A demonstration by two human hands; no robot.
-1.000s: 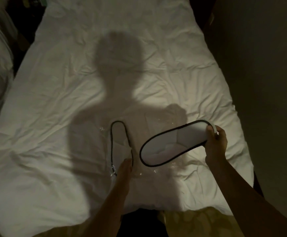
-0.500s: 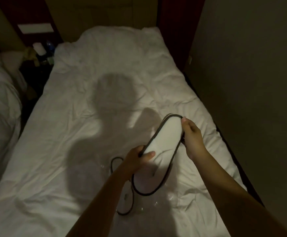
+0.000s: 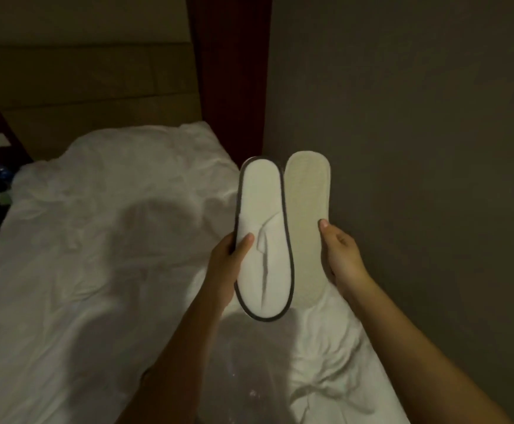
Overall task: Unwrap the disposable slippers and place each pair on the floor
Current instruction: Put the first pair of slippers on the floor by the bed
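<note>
An unwrapped pair held above the bed [image 3: 96, 270]: the black-trimmed slipper [image 3: 263, 240] is pinched by the left hand [image 3: 226, 267] at 9 o'clock, the sole-out slipper [image 3: 306, 228] is gripped by the right hand [image 3: 341, 255] at 3 o'clock; both are best turned sole-down together before being lowered to the unseen floor.

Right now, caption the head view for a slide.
Left hand and right hand hold two slippers side by side above bed.

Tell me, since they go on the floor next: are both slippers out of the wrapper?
Out: both slippers are bare, held side by side.
</note>
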